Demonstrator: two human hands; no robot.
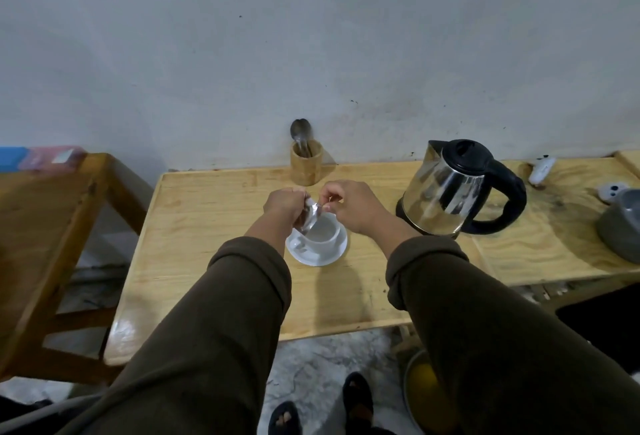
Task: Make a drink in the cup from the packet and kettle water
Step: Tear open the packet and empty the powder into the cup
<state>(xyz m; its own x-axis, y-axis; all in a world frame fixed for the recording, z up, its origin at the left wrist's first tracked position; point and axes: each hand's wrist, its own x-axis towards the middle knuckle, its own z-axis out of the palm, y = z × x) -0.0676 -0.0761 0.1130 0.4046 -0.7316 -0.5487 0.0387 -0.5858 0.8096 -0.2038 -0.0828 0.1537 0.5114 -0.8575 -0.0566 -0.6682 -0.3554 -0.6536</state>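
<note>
A white cup stands on a white saucer in the middle of the wooden table. Just above the cup's far left rim I hold a small silvery packet with both hands. My left hand grips its body, tilted down towards the cup. My right hand pinches its top corner. The steel kettle with a black lid and handle sits on its base to the right of the cup, apart from my hands.
A wooden holder with spoons stands by the wall behind the cup. At the far right lie a grey pot, a small white item and a white plug adapter. Another wooden table stands left.
</note>
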